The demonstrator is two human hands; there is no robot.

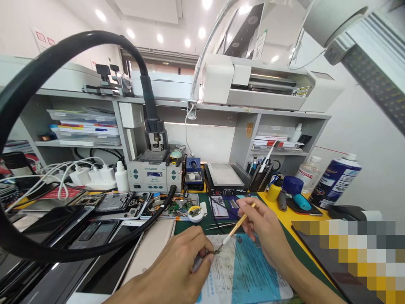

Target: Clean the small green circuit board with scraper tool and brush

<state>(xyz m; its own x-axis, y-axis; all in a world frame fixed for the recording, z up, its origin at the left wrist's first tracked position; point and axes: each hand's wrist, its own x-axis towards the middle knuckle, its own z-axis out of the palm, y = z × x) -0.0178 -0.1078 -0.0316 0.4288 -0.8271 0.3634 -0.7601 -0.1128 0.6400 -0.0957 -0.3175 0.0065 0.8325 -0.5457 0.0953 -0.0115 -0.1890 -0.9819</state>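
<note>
My left hand (182, 261) rests at the lower middle, thumb and forefinger pinched on a small dark part (217, 252). The part is mostly hidden by the fingertips, so its kind cannot be made out. My right hand (261, 223) grips a slim gold-handled tool (238, 226) like a pen. Its front section is white and its narrow dark tip reaches down to the small part. Whether it is a blade or a brush is too small to tell. Beneath both hands lies a worn blue and white printed sheet (256, 270). Tweezers (221, 226) lie just beyond.
A thick black hose (76, 40) loops across the left foreground from a grey rework station (155, 177). Phones (110, 253) crowd the left. A tray (186, 197) of circuit boards and a round white tub (195, 214) stand ahead. A spray can (337, 179) stands right.
</note>
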